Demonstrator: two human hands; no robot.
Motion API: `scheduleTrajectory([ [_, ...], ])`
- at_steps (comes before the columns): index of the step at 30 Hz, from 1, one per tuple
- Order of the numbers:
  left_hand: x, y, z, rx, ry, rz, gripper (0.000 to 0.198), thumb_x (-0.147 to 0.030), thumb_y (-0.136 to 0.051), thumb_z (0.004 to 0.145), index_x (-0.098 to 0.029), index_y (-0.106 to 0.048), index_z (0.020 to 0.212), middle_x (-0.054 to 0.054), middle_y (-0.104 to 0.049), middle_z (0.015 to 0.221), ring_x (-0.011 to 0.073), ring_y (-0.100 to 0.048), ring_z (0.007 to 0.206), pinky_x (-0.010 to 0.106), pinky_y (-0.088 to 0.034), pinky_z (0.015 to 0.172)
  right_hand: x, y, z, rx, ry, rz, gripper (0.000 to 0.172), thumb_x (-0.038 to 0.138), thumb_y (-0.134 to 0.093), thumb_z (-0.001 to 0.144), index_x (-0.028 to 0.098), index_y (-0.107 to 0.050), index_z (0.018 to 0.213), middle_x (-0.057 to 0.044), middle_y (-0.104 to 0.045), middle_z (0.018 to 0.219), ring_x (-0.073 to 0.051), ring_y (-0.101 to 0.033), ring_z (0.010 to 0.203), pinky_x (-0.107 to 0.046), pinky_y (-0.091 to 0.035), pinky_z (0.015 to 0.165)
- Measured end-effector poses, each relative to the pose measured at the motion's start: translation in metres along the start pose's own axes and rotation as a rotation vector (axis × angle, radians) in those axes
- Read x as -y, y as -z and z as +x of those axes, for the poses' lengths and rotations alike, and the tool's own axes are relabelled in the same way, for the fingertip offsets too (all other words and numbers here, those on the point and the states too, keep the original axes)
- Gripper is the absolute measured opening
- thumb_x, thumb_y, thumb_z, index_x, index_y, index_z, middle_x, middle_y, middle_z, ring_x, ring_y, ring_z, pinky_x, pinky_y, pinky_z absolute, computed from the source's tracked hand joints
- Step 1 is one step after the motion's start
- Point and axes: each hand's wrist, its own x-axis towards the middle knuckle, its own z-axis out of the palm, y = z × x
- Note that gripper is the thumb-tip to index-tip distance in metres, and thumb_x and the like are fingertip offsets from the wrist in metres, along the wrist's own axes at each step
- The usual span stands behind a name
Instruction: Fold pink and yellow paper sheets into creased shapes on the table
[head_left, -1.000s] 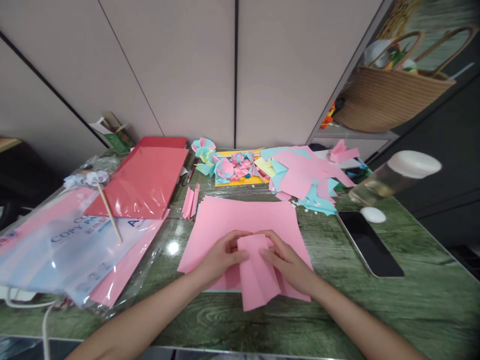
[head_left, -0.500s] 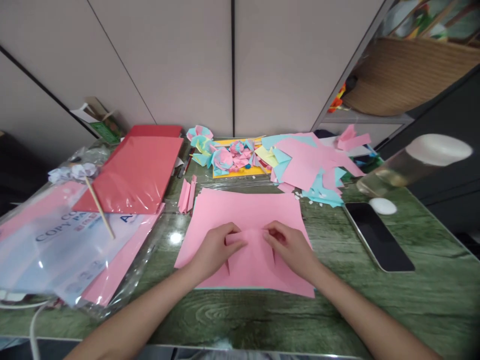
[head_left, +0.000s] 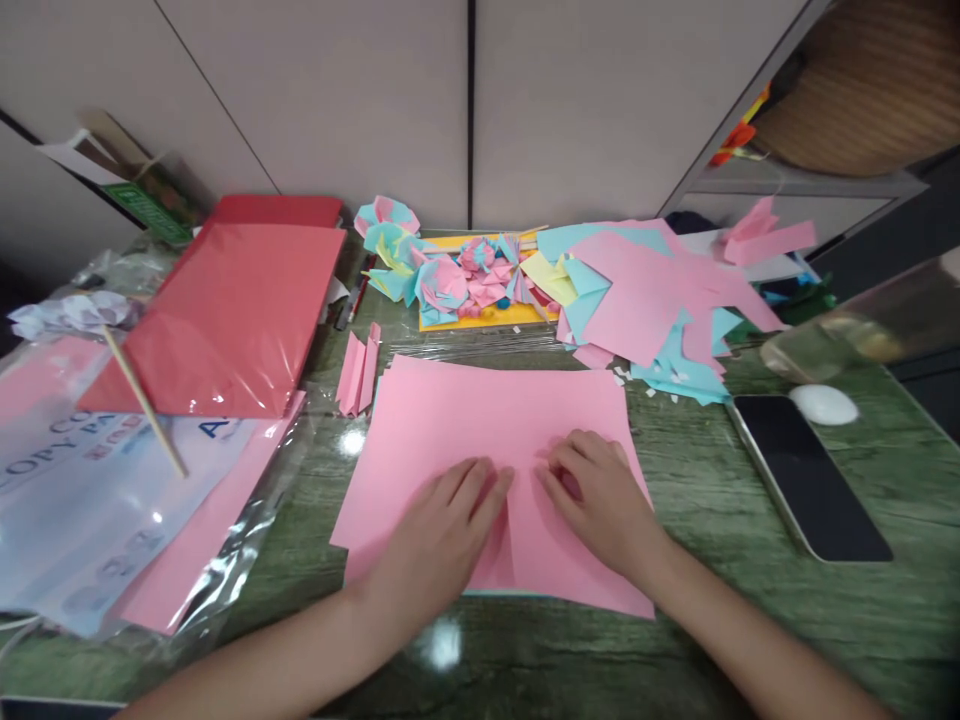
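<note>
A stack of pink paper [head_left: 480, 410] lies in front of me, with a blue-green edge showing underneath. The top sheet has an upright crease near its middle, slightly raised toward the front edge. My left hand [head_left: 442, 535] rests on the sheet left of this crease, fingers stretched out flat. To the right of it, my right hand [head_left: 600, 495] touches the paper with bent fingers, its thumb apart from them. Neither hand grips the sheet.
Folded pink strips [head_left: 358, 370] lie left of the stack. Behind are paper flowers [head_left: 442, 285] and paper scraps [head_left: 630, 290]. A phone [head_left: 814, 475] and white oval object [head_left: 825, 404] lie right. At left are a red packet [head_left: 232, 310] and wooden stick [head_left: 146, 400].
The raised, folded part of the top sheet has been let go and now lies flatter. My left hand has turned and spread flat; my right hand has loosened. The view has shifted slightly.
</note>
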Motion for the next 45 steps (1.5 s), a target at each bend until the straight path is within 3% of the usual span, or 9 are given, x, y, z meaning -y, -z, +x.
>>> scheduleTrajectory([
  [12, -0.0025, -0.0040, 0.0009, 0.100, 0.022, -0.042, 0.061, -0.007, -0.036, 0.081, -0.004, -0.023, 0.141, 0.018, -0.041, 0.139, 0.0315, -0.040, 0.126, 0.044, -0.039, 0.100, 0.0009, 0.0010, -0.0004, -0.024, 0.027, -0.005, 0.013, 0.024, -0.048, 0.087, 0.019, -0.057, 0.080, -0.003, -0.054, 0.081, -0.020, -0.046, 0.080, -0.038, -0.030, 0.075],
  [45, -0.0008, 0.0004, 0.0040, 0.144, 0.010, -0.021, 0.058, -0.008, -0.035, 0.083, -0.004, -0.025, 0.140, 0.018, -0.041, 0.138, 0.0301, -0.039, 0.127, 0.043, -0.038, 0.102, 0.0015, 0.0016, 0.0012, 0.002, 0.008, -0.037, 0.014, 0.025, -0.048, 0.088, 0.019, -0.058, 0.081, -0.004, -0.057, 0.083, -0.021, -0.047, 0.082, -0.037, -0.030, 0.075],
])
